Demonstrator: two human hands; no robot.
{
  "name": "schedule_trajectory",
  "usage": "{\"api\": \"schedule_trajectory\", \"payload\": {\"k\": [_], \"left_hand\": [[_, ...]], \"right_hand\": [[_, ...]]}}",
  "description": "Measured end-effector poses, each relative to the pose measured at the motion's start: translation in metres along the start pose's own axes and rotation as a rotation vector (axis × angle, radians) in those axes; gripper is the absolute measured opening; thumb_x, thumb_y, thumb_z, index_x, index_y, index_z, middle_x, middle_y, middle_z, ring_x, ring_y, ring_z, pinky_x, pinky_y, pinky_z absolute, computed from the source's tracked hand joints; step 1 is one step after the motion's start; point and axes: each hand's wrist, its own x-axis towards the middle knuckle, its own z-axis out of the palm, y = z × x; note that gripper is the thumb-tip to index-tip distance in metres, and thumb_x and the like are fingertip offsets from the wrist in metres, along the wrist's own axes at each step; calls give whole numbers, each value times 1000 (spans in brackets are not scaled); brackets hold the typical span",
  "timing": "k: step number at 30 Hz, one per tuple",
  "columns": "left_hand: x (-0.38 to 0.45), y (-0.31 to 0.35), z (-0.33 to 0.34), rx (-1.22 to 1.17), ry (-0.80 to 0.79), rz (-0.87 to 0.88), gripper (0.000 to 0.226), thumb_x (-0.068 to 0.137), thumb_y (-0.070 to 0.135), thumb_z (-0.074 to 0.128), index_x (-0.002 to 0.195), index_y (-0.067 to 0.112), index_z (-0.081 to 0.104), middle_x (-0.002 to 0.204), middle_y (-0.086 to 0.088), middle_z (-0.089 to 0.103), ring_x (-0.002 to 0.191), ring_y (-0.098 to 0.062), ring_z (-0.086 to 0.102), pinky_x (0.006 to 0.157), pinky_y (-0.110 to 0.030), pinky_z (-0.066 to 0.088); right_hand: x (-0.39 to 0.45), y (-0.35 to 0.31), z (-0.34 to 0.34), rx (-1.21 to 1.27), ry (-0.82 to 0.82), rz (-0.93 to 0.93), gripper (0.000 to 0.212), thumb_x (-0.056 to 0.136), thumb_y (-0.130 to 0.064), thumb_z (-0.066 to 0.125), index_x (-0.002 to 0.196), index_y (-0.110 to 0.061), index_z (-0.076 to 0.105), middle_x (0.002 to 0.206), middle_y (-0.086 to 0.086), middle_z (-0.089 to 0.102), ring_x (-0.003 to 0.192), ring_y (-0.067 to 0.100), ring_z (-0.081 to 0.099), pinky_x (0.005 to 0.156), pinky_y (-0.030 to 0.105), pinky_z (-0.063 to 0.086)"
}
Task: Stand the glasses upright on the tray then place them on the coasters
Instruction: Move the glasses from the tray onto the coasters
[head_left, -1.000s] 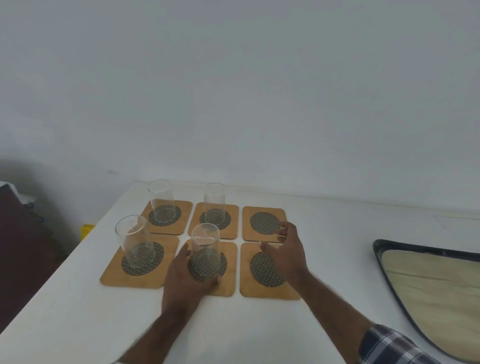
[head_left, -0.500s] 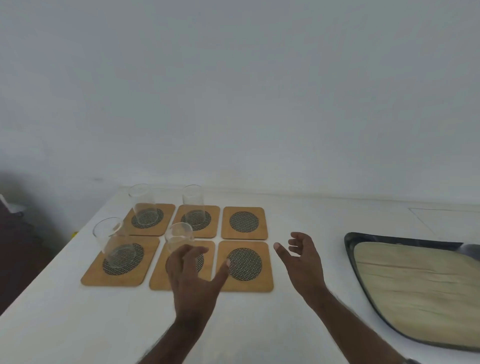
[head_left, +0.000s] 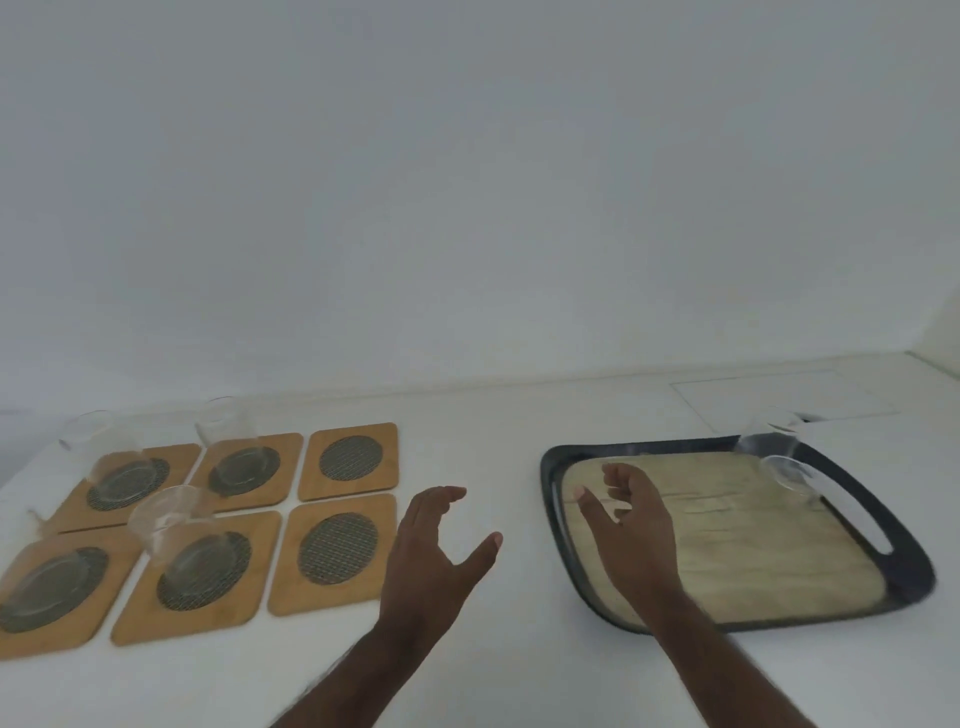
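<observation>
Six wooden coasters with dark mesh rounds lie in two rows at the left. Clear glasses stand upright on the far-left coaster (head_left: 98, 457), the far-middle coaster (head_left: 228, 431) and the near-middle coaster (head_left: 171, 530); a glass base shows on the near-left coaster (head_left: 47, 587). The far-right coaster (head_left: 349, 461) and near-right coaster (head_left: 332, 553) hold nothing. A dark tray (head_left: 883, 519) with a tan inlay sits at the right, with clear glass (head_left: 779, 457) blurred at its far right corner. My left hand (head_left: 431, 561) hovers open between coasters and tray. My right hand (head_left: 634, 525) is open over the tray's left edge.
Everything rests on a white table (head_left: 493, 436) against a pale wall. A faint rectangular panel outline (head_left: 779, 400) shows in the tabletop behind the tray. The table's left edge runs close to the coasters.
My left hand has let go of the near-middle glass and swung right with my right hand toward the tray. The view has panned right, showing the whole tray.
</observation>
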Motion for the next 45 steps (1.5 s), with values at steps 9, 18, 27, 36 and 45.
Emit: {"api": "schedule_trajectory", "payload": {"k": [9, 18, 27, 36, 45], "left_hand": [[1, 42, 93, -54, -112, 26, 48, 75, 41, 81, 112, 45, 50, 119, 32, 50, 116, 2, 51, 91, -16, 44], [2, 68, 157, -55, -147, 24, 48, 74, 45, 79, 111, 45, 50, 118, 32, 52, 115, 4, 52, 92, -20, 46], [5, 72, 178, -29, -124, 18, 53, 71, 46, 80, 115, 43, 49, 121, 28, 52, 115, 2, 51, 93, -22, 48], [7, 87, 195, -49, -267, 19, 84, 60, 60, 80, 125, 66, 28, 137, 35, 38, 130, 4, 39, 103, -33, 46], [24, 98, 216, -181, -245, -44, 92, 59, 46, 88, 139, 41, 41, 130, 18, 57, 122, -10, 56, 93, -41, 56]], "right_hand": [[47, 46, -109, -332, 163, -105, 37, 81, -22, 73, 115, -13, 61, 115, 2, 61, 114, 24, 52, 98, 38, 41], [93, 77, -161, -698, 154, -50, 54, 77, -35, 71, 125, -23, 50, 132, 7, 49, 126, 32, 38, 98, 50, 35], [108, 106, -165, -518, -35, 28, 72, 80, -38, 72, 141, -28, 35, 137, 10, 42, 115, 30, 54, 88, 40, 50], [96, 64, -146, -145, -109, -36, 74, 68, -37, 84, 133, -34, 50, 118, -8, 53, 98, 9, 58, 80, 24, 46], [77, 29, -124, -33, -348, -90, 75, 63, -34, 87, 128, -45, 52, 119, -21, 55, 104, -1, 57, 87, 22, 50]]}}
